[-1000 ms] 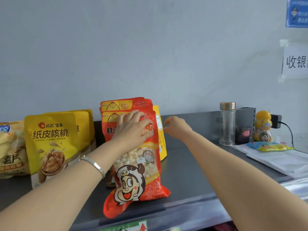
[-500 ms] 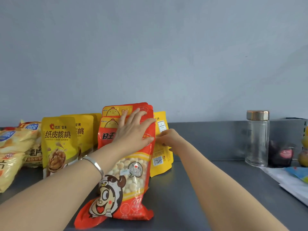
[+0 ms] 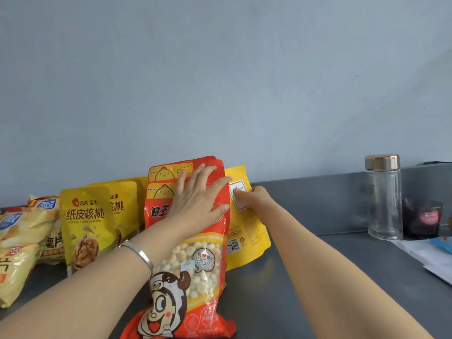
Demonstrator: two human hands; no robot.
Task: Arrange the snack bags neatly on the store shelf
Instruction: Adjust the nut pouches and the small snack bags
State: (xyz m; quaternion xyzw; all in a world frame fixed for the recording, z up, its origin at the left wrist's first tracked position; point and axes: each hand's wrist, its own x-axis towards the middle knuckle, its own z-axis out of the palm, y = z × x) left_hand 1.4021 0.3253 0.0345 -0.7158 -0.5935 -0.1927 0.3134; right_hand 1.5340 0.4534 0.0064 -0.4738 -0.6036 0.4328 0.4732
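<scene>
Hands are working apart on the centre stack. Left hand is pressing flat, fingers spread, on the red bag, which is leaning back on the shelf. Right hand, at its 3 o'clock, is touching the yellow bag behind; whether it is pinching, I cannot tell. Walnut bags are standing at 9 o'clock. Next, I judge, the yellow bag is needing squaring into line.

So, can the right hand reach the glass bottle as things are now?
Probably yes: only bare shelf lies between the right hand, on the yellow bag, and the glass bottle.
</scene>
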